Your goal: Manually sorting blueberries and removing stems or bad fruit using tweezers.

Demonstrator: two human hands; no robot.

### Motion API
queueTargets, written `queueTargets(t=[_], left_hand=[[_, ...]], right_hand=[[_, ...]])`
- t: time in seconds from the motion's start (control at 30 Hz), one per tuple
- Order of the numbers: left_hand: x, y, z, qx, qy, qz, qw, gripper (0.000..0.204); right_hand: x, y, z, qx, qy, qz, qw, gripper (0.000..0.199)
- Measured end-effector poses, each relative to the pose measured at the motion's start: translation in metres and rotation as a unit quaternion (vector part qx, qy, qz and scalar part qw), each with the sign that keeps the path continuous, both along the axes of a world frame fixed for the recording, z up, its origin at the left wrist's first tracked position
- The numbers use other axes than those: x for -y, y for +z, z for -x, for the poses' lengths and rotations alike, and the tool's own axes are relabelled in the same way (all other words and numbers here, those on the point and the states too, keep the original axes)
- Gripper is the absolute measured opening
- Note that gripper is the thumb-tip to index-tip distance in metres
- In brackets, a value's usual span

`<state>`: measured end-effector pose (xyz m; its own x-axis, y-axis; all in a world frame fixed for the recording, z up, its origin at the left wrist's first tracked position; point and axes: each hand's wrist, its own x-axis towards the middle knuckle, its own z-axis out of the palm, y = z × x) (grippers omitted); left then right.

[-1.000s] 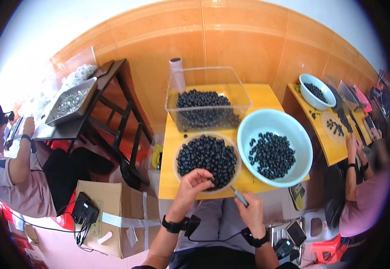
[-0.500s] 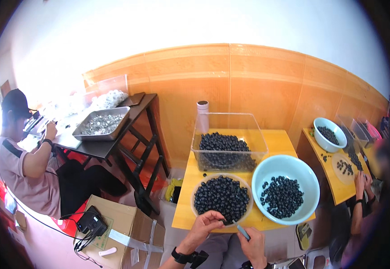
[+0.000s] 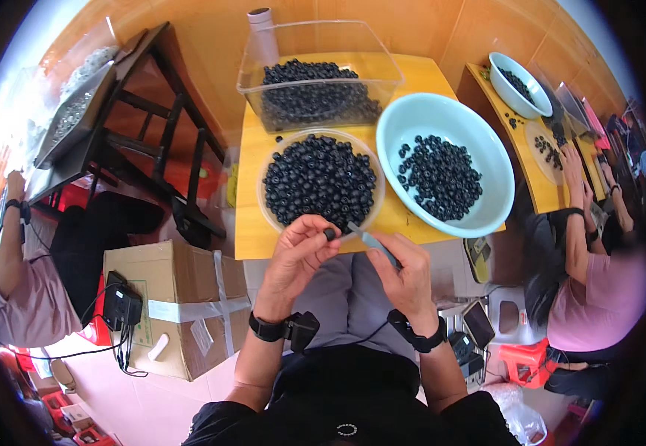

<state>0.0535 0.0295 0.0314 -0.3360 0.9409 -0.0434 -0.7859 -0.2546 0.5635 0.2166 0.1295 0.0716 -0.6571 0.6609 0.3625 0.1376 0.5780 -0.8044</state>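
Between the thumb and fingertips of my left hand [image 3: 297, 260] is a small round black part [image 3: 329, 233]. My right hand [image 3: 406, 279] is closed around the blue-grey handle of a small knife [image 3: 376, 247], its thin metal blade pointing toward that part and close to it. Both hands hover at the near rim of a shallow round tray [image 3: 379, 192] heaped with black parts [image 3: 319, 178], some showing a hole. To its right stands a light blue basin [image 3: 507, 175] with more of them. A clear plastic bin [image 3: 391, 70] behind the tray holds another pile.
Everything before me stands on a yellow table [image 3: 252, 227]. A pink bottle [image 3: 263, 41] rises behind the bin. At left are a cardboard box [image 3: 156, 271] and a dark table [image 3: 107, 160]. One person [image 3: 33, 305] sits at left, another [image 3: 598, 297] at the right-hand yellow table [image 3: 549, 193].
The view has tilted down, so the tables sit higher and my forearms show more. My left hand has lifted the black part off the tray's near edge, into plain sight beside the knife.
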Motion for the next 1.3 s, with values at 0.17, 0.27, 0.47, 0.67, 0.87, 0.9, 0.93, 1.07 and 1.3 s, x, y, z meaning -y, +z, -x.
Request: queueTargets(t=[0.17, 0.27, 0.47, 0.67, 0.87, 0.9, 0.93, 1.07, 1.3], left_hand=[[-0.002, -0.006, -0.009, 0.002, -0.022, 0.001, 1.0, 0.015], [0.002, -0.008, -0.012, -0.012, -0.022, 0.018, 1.0, 0.017], [0.002, -0.011, -0.008, 0.017, -0.048, -0.003, 0.999, 0.017], [0.004, -0.015, -0.004, 0.039, -0.055, 0.0, 0.998, 0.014], [0.01, -0.015, 0.0, 0.046, -0.062, -0.002, 0.997, 0.011], [0.013, -0.012, -0.001, 0.046, -0.06, -0.001, 0.997, 0.011], [0.017, -0.005, -0.003, 0.048, -0.093, -0.046, 0.993, 0.012], [0.02, -0.003, -0.003, 0.034, -0.072, -0.051, 0.995, 0.013], [0.016, -0.012, -0.002, 0.024, -0.089, 0.012, 0.996, 0.019]], right_hand=[[0.01, -0.008, -0.008, 0.013, 0.023, -0.014, 1.0, 0.018], [0.014, -0.004, -0.008, 0.029, 0.035, -0.017, 0.999, 0.02], [0.01, -0.004, -0.004, 0.063, 0.043, -0.029, 0.997, 0.021], [0.007, -0.011, 0.0, 0.059, 0.053, -0.047, 0.996, 0.021], [0.001, -0.023, 0.003, 0.065, 0.048, -0.049, 0.996, 0.019], [-0.002, -0.031, 0.003, 0.074, 0.021, -0.066, 0.995, 0.019], [-0.008, -0.037, 0.0, 0.074, 0.02, -0.067, 0.995, 0.019], [-0.012, -0.033, -0.009, 0.022, -0.029, -0.033, 0.999, 0.019], [0.007, 0.007, 0.005, 0.017, 0.077, 0.114, 0.99, 0.025]])
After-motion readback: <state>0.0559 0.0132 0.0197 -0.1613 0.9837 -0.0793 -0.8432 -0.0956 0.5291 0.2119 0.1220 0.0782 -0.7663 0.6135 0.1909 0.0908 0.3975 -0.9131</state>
